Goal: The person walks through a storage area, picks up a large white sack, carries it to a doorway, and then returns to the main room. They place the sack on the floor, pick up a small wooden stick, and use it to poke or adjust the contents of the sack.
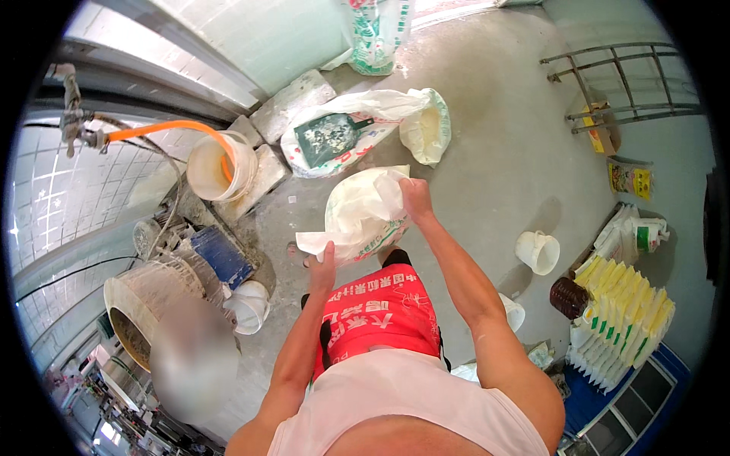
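Observation:
A white woven sack (359, 215) hangs in front of me, held by both hands. My left hand (322, 266) grips its lower left corner. My right hand (414, 196) clutches the bunched top edge at the upper right. Below the sack I see my red apron and my feet on the concrete floor (494, 159). Just beyond the sack lies a flattened white bag with a dark green trowel (328, 138) resting on it, and an open bag of pale powder (426, 129) stands beside it.
A white bucket (217, 167) with an orange hose (163, 128) sits on stone blocks at left. A mixer tub (141, 304) stands lower left. A white jug (537, 251), a brown jar (569, 296) and stacked yellow-white packets (620, 319) are at right. A metal rack (616, 80) leans far right.

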Demonstrator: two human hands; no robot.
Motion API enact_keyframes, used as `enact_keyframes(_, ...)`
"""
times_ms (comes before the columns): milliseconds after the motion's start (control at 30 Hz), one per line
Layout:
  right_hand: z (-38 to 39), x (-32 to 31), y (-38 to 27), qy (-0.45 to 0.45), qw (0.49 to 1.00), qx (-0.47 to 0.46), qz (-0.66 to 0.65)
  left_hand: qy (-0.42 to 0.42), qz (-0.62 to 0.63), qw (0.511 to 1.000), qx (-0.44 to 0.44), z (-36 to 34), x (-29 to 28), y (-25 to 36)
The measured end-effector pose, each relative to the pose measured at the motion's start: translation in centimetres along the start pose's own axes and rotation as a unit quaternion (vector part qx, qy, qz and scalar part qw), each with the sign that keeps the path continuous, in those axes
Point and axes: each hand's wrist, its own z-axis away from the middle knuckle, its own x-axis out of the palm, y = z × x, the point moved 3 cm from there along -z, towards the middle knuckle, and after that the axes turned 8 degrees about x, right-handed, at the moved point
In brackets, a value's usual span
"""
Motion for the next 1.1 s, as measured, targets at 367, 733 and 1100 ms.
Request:
enact_keyframes(367, -8.9, -6.8, 6.1, 0.071, 0.994, 0.029, 0.077, -0.068, -0.192, 0.979, -0.021, -4.2, 12.8, 0.2)
enact_keyframes(733, -9.8, -7.5, 6.6, 0.084, 0.992, 0.009, 0.095, -0.174, -0.146, 0.973, -0.029, -7.0, 13.2, -4.0)
enact_keyframes(1100, -10.3, -6.7, 6.1, 0.055, 0.983, 0.127, -0.119, -0.106, -0.140, 0.984, -0.016, -7.9, 14.4, -2.1)
